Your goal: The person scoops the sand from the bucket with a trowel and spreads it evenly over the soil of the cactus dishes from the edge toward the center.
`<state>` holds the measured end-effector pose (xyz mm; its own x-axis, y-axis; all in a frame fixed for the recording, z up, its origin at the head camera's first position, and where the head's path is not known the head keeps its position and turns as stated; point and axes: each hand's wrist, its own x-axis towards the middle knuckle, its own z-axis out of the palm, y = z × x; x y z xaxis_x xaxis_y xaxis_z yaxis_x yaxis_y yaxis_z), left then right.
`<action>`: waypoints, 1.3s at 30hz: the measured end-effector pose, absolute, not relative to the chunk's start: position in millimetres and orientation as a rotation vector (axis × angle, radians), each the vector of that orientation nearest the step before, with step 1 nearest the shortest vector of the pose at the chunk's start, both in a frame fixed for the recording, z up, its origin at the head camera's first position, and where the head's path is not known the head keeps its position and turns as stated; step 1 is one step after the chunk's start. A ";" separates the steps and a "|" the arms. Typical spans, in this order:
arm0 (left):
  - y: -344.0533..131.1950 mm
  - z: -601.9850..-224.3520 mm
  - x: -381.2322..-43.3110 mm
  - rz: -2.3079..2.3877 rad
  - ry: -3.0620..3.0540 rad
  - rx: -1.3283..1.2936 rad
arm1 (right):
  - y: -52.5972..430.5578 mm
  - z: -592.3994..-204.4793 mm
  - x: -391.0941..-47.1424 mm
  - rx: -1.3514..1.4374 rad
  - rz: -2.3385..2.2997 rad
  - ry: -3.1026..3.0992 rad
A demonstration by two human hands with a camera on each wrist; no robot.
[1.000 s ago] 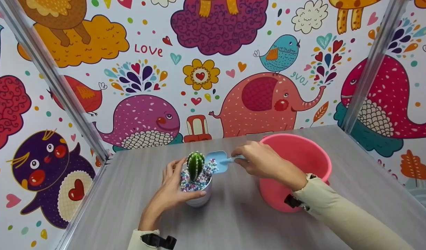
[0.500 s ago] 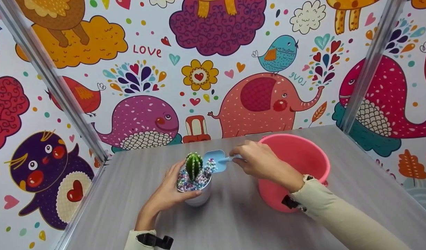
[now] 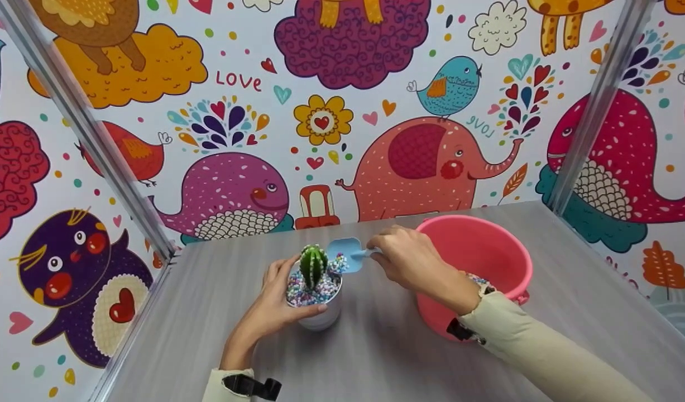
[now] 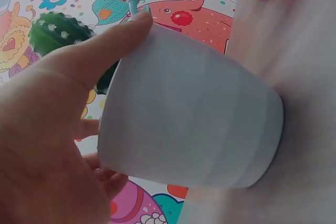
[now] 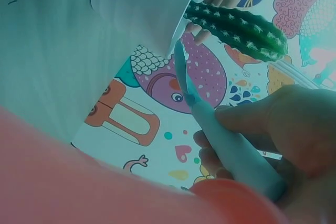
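Note:
A white pot (image 3: 322,319) stands on the table, holding a green cactus (image 3: 313,268) in a bed of small multicoloured pebbles (image 3: 309,297). My left hand (image 3: 272,307) grips the pot near its rim, thumb on the near side and fingers behind, as the left wrist view also shows. In my right hand (image 3: 412,265) is the handle of a light blue toy shovel (image 3: 346,248). Its blade tilts down over the pot's right rim, with a little heap of pebbles at its front edge. The right wrist view shows the shovel handle (image 5: 231,150) between thumb and fingers.
A pink bucket (image 3: 473,318) stands right of the pot, under the right forearm, with some pebbles (image 3: 473,277) visible inside. The grey table (image 3: 208,301) meets a cartoon-printed wall (image 3: 320,56) at the back. Metal posts (image 3: 96,134) stand at both sides.
The shovel has tipped further toward the pot, and the pebble heap on its blade has shrunk. My right hand has shifted slightly left. My left hand keeps its grip on the pot.

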<state>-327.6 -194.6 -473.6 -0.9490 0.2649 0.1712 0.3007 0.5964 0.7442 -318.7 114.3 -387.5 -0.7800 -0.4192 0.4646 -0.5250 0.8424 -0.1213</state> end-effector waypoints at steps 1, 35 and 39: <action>-195.2 -473.5 -327.8 -1.307 -2.771 -0.494 | 113.9 -388.1 -318.6 0.700 0.340 -2.589; -210.1 -477.2 -334.3 -1.397 -2.742 -0.532 | 109.7 -390.5 -317.5 0.708 0.360 -2.567; -210.4 -478.0 -334.9 -1.403 -2.735 -0.540 | 108.7 -393.2 -317.5 0.746 0.377 -2.534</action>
<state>-334.9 -210.4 -478.0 -0.9399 0.2942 0.1735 0.3126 0.5362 0.7841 -317.5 108.7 -393.2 -0.7425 -0.4373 0.5074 -0.5660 0.8147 -0.1261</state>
